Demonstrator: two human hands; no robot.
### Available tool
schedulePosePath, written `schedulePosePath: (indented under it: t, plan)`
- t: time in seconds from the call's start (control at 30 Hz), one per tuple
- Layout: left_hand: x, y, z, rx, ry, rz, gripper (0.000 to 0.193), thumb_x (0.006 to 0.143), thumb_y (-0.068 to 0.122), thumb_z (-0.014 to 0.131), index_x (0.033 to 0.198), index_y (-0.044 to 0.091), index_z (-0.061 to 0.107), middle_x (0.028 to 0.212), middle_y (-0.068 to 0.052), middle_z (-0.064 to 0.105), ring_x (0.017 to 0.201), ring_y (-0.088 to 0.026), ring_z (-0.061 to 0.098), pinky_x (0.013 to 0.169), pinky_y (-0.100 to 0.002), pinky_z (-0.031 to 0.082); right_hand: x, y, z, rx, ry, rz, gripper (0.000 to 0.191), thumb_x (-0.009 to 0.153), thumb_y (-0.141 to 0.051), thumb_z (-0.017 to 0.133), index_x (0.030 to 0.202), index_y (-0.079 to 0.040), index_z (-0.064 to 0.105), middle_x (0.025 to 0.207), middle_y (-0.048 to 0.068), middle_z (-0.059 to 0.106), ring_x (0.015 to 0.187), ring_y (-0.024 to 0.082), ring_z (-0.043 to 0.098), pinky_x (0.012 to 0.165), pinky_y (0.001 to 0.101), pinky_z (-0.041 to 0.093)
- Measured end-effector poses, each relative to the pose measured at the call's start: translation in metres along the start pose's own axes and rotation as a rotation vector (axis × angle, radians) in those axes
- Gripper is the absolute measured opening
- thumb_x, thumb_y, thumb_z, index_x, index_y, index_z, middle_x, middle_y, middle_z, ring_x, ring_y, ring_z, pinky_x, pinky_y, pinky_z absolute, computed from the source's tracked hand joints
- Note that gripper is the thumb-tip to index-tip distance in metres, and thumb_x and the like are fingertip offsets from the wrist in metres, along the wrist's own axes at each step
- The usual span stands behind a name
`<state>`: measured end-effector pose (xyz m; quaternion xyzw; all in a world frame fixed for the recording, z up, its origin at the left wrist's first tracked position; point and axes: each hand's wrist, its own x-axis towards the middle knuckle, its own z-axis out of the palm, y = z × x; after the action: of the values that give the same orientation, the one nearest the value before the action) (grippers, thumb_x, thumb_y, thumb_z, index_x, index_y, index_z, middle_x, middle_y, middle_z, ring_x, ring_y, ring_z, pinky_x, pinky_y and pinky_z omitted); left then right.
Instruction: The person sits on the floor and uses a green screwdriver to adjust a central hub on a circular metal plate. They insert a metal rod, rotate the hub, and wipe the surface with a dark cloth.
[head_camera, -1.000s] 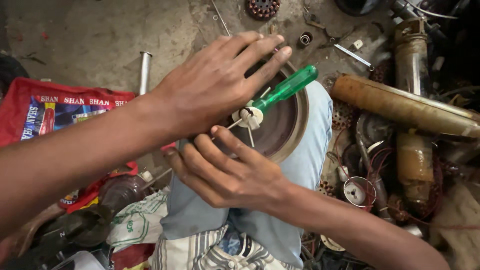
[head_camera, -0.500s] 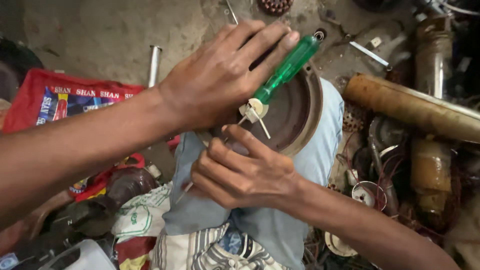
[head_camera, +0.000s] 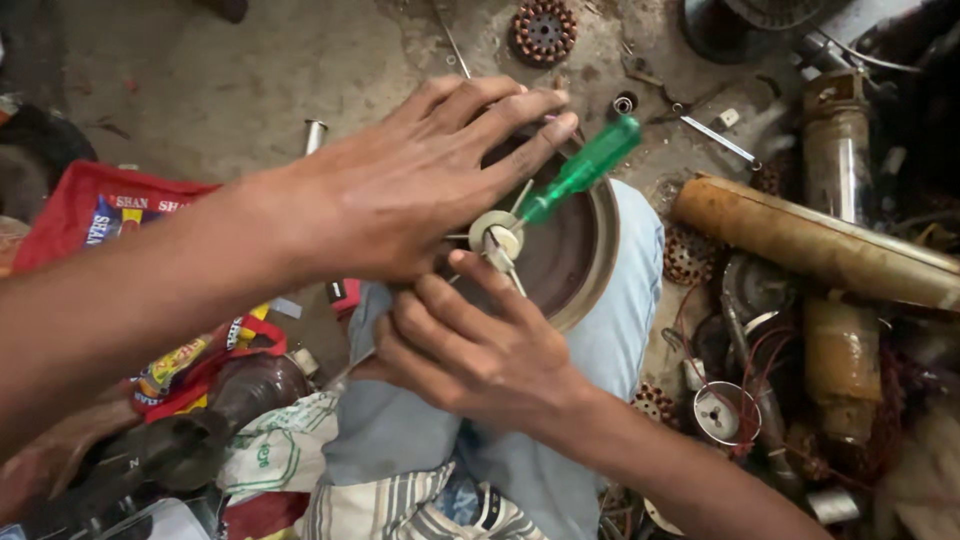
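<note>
A round brown metal motor cover (head_camera: 580, 265) rests on my knee in light blue cloth (head_camera: 620, 340). My left hand (head_camera: 420, 180) lies flat over its far-left side, with the fingers stretched across the rim. My right hand (head_camera: 470, 350) grips the near edge, its fingertips curled just below the pale centre hub (head_camera: 497, 235). A green-handled screwdriver (head_camera: 585, 165) has its tip at the hub and its handle sticking out to the upper right, by my left fingertips. Thin metal wires stick out from the hub. I cannot tell whether either hand holds the screwdriver.
A long rusty cylinder (head_camera: 810, 240) lies at the right among motor parts, copper windings and a small metal cup (head_camera: 725, 410). A red printed bag (head_camera: 110, 215) lies at the left. A toothed rotor core (head_camera: 545, 30) and a metal rod (head_camera: 315, 135) sit on the concrete floor.
The screwdriver handle has swung a little while its tip stays at the hub. Both hands remain on the cover, and my left fingers have shifted slightly over the rim.
</note>
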<state>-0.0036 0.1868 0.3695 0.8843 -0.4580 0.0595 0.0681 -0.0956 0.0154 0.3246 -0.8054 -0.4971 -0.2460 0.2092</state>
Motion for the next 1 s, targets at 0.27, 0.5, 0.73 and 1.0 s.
schedulePosePath:
  t: [0.27, 0.5, 0.73, 1.0]
  plan:
    - [0.003, 0.004, 0.001, -0.211, -0.05, -0.135, 0.121, 0.059, 0.026, 0.09, 0.155, -0.009, 0.026, 0.142, -0.023, 0.045, 0.136, -0.039, 0.042, 0.108, -0.052, 0.04, 0.003, -0.002, -0.004, 0.05, -0.03, -0.132, 0.037, 0.1, -0.05, 0.079, 0.103, -0.013, 0.072, 0.106, 0.003, 0.068, 0.107, 0.019, 0.067, 0.109, 0.0461, 0.048]
    - [-0.003, 0.009, 0.021, 0.039, 0.032, -0.17, 0.108, 0.058, 0.033, 0.082, 0.148, -0.006, 0.036, 0.133, -0.018, 0.051, 0.126, -0.034, 0.049, 0.093, -0.047, 0.046, 0.01, -0.006, 0.002, 0.036, -0.069, -0.135, 0.042, 0.097, -0.053, 0.079, 0.095, -0.012, 0.072, 0.1, 0.003, 0.069, 0.1, 0.021, 0.067, 0.101, 0.0449, 0.051]
    - [-0.01, 0.016, 0.042, 0.062, 0.233, -0.237, 0.066, 0.093, 0.014, 0.063, 0.153, -0.005, 0.042, 0.139, -0.017, 0.054, 0.13, -0.032, 0.052, 0.106, -0.048, 0.044, 0.009, -0.003, 0.004, 0.063, -0.063, -0.143, 0.038, 0.096, -0.051, 0.082, 0.093, -0.014, 0.071, 0.1, 0.0, 0.068, 0.101, 0.019, 0.066, 0.102, 0.0438, 0.05]
    - [-0.006, 0.009, 0.03, -0.018, 0.107, -0.188, 0.085, 0.079, 0.008, 0.068, 0.155, -0.004, 0.033, 0.149, -0.022, 0.046, 0.14, -0.037, 0.043, 0.116, -0.054, 0.035, 0.005, 0.001, 0.006, 0.032, -0.049, -0.135, 0.036, 0.098, -0.051, 0.08, 0.093, -0.016, 0.069, 0.101, 0.0, 0.067, 0.102, 0.017, 0.066, 0.106, 0.0424, 0.049]
